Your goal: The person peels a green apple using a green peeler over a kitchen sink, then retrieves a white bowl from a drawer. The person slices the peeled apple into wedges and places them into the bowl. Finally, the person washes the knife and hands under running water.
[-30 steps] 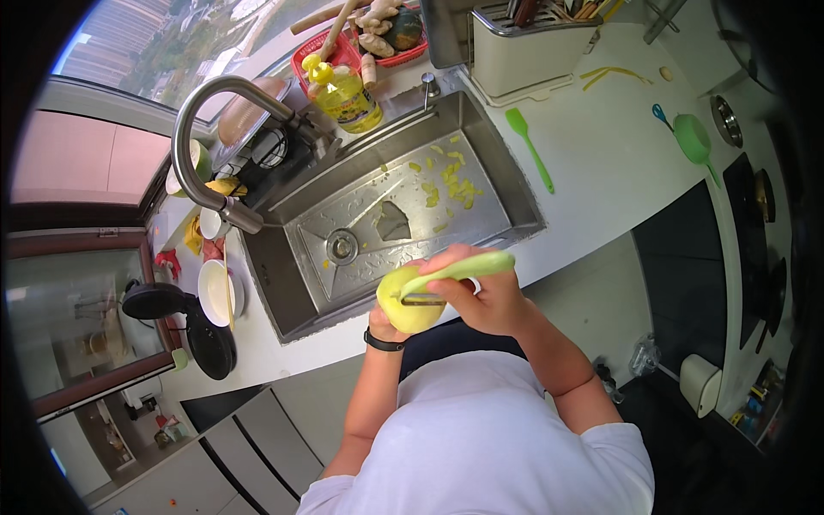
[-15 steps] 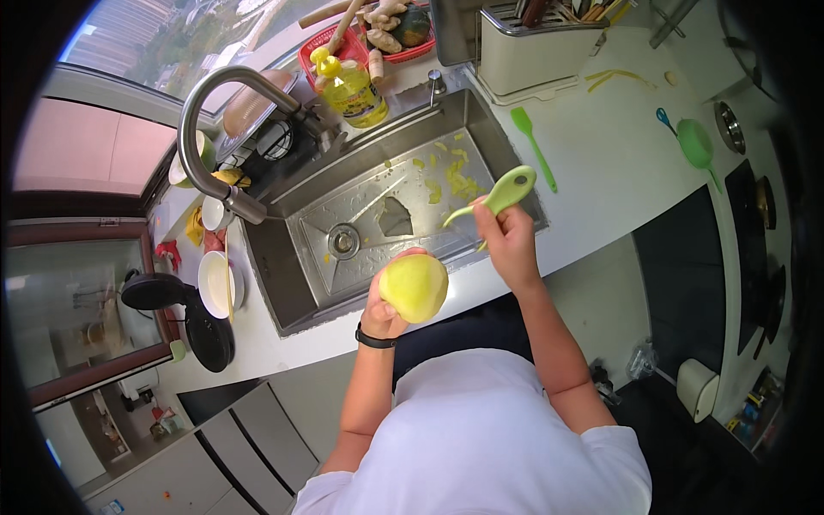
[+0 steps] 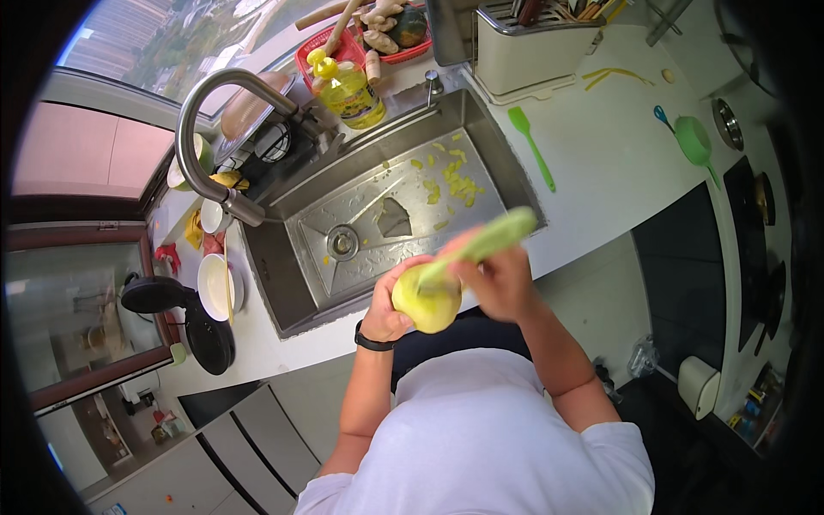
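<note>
As both forearms angle inward from the lower part of the frame, elbows bent, they meet near the frame's centre, before the near edge of a rectangular stainless-steel sink [image 3: 273,279]. Left hand [image 3: 390,302] palm inward, black band [image 3: 374,339] at the wrist; fingers partly curled, opened to the width of a round, pale yellow-green, peeled-looking fruit or vegetable [image 3: 429,311], gripping it from its left side. Piece sits at frame centre, clear of the sink floor. Right hand [image 3: 498,279] blurred, closed around a light-green peeler [image 3: 502,233], handle pointing to upper right, head over the piece's upper face; whether the blade bites, cannot tell. Exact finger placement on the handle likewise unclear.

Yellow-green peelings [image 3: 463,187] scattered on the sink floor, upper right of centre. Bright green spatula [image 3: 532,150] flat on the white surface [image 3: 592,193], right of the sink. Curved brushed-metal faucet [image 3: 184,129] arches at upper left; clear bottle of yellow liquid [image 3: 356,101] stands behind the sink, upper centre.
</note>
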Action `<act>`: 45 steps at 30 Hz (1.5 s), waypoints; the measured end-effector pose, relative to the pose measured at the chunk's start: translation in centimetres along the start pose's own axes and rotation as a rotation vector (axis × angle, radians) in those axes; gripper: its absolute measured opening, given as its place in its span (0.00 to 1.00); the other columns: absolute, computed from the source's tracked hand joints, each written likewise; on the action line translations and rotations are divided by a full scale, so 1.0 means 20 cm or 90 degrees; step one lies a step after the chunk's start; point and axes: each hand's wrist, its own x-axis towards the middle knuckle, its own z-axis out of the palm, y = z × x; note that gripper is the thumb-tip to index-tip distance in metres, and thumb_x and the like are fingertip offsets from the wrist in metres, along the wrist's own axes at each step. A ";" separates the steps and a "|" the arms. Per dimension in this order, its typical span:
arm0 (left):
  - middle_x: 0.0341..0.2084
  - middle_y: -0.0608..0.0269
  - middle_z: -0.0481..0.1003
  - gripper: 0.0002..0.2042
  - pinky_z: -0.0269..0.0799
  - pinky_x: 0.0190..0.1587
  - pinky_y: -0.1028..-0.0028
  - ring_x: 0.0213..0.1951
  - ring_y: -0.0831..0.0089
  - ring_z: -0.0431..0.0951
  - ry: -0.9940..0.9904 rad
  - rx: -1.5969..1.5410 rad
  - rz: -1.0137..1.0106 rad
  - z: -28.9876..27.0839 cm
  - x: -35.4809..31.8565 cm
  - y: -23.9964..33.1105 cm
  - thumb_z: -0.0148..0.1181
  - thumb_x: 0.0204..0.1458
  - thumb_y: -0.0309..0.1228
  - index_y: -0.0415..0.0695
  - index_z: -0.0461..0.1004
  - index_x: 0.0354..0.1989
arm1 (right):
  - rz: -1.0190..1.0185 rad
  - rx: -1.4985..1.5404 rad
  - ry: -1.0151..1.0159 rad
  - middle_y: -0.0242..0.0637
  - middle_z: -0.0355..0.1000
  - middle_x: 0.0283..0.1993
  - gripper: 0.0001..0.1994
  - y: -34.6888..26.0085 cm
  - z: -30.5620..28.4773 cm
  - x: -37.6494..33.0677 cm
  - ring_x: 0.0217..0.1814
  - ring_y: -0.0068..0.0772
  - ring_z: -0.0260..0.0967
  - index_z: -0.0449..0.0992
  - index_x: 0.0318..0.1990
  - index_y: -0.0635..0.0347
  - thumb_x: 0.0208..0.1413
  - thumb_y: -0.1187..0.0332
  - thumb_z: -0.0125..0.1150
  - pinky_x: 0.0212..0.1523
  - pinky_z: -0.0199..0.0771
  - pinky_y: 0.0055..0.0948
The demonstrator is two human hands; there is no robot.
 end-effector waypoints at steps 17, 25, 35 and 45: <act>0.52 0.59 0.68 0.33 0.66 0.58 0.69 0.54 0.69 0.70 0.150 -0.080 0.020 0.00 0.02 -0.03 0.68 0.44 0.26 0.42 0.57 0.59 | -0.107 -0.029 -0.051 0.34 0.75 0.32 0.05 0.03 -0.03 0.02 0.24 0.20 0.63 0.77 0.38 0.65 0.57 0.74 0.61 0.24 0.62 0.19; 0.49 0.59 0.71 0.36 0.69 0.53 0.72 0.49 0.71 0.73 0.085 0.028 0.032 -0.04 0.01 0.01 0.75 0.36 0.28 0.45 0.59 0.53 | 0.073 -0.132 0.072 0.34 0.74 0.28 0.05 0.15 -0.03 0.04 0.23 0.18 0.62 0.77 0.38 0.65 0.57 0.73 0.60 0.24 0.62 0.23; 0.45 0.62 0.72 0.27 0.69 0.52 0.72 0.48 0.73 0.73 0.162 0.052 0.011 -0.09 0.03 -0.02 0.69 0.41 0.22 0.47 0.59 0.47 | 0.167 0.056 0.040 0.27 0.71 0.30 0.06 0.11 -0.02 0.00 0.26 0.11 0.62 0.76 0.42 0.63 0.61 0.71 0.58 0.25 0.61 0.16; 0.51 0.59 0.68 0.31 0.67 0.55 0.69 0.53 0.71 0.70 0.073 0.162 0.034 -0.06 0.03 0.01 0.72 0.36 0.21 0.48 0.57 0.47 | 0.001 -0.020 -0.059 0.34 0.76 0.31 0.04 0.03 0.00 0.00 0.25 0.17 0.67 0.77 0.38 0.64 0.56 0.74 0.61 0.22 0.64 0.20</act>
